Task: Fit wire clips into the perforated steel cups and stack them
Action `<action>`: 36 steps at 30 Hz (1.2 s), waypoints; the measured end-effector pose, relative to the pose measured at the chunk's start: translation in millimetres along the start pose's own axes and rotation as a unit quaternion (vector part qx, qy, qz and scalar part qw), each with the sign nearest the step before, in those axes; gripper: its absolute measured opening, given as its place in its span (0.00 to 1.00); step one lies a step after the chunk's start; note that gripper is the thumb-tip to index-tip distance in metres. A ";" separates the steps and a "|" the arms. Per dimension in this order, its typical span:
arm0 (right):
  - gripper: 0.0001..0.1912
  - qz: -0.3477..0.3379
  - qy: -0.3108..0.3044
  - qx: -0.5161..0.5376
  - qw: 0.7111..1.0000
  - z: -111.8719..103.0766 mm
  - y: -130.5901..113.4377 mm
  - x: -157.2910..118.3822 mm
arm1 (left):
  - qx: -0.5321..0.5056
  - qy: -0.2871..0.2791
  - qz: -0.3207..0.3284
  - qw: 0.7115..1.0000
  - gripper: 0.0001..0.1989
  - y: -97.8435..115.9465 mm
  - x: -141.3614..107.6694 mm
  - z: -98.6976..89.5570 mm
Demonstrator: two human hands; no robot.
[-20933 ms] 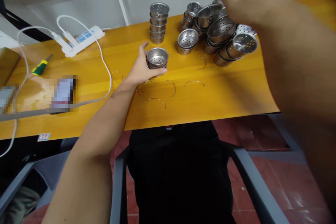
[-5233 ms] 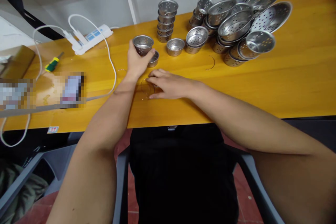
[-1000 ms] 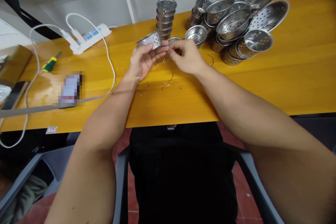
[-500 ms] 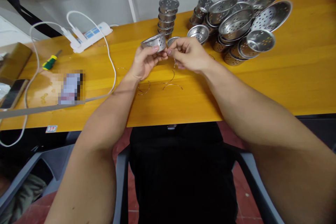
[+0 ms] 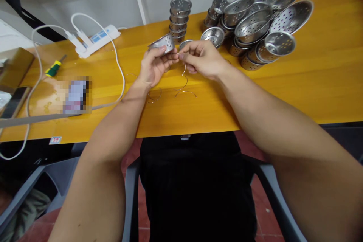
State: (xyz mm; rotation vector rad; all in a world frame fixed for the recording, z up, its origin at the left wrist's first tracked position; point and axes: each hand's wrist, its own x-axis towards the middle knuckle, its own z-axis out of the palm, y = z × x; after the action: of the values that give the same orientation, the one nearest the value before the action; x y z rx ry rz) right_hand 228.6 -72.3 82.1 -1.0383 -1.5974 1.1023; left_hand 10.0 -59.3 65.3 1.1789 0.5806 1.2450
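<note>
My left hand (image 5: 154, 64) grips a shallow perforated metal cup (image 5: 165, 44), which is tilted, with the thumb on its side. Just right of it, my right hand (image 5: 200, 58) pinches a thin curved wire (image 5: 184, 69) that hangs below the fingers. The fingertips of both hands nearly meet beside the cup. On the yellow table under the hands lie several thin curved wires (image 5: 185, 91). Partly hidden behind my right hand is a small metal cup (image 5: 185, 42).
A stack of perforated cups (image 5: 180, 19) stands behind the hands, with a large pile of metal baskets (image 5: 252, 26) to the right. Leftward are a power strip (image 5: 98, 41) with white cables, a screwdriver (image 5: 54, 68), a blurred phone-like object (image 5: 76, 96) and a dark phone (image 5: 15, 102).
My left hand has tilted the cup more and drawn it slightly left, away from my right hand. The wire in my right hand now shows more clearly.
</note>
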 end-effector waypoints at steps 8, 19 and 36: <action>0.27 -0.066 0.065 -0.011 0.996 -16.6 27.0 21.0 | 0.108 0.101 0.018 0.989 0.31 -12.6 13.0 -10.0; 0.26 -0.109 0.094 -0.017 0.989 -2.4 -8.7 0.3 | 0.101 0.066 0.062 0.991 0.41 -10.3 11.6 -2.3; 0.23 -0.156 0.103 -0.027 0.982 3.6 -11.7 -5.1 | 0.168 0.063 0.055 0.982 0.41 9.3 2.0 13.1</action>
State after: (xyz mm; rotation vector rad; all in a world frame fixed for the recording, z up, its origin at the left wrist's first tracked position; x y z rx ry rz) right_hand 224.7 -80.8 91.6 -0.8691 -1.5643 0.7191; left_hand 18.1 -63.2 78.7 1.4338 0.8541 1.3567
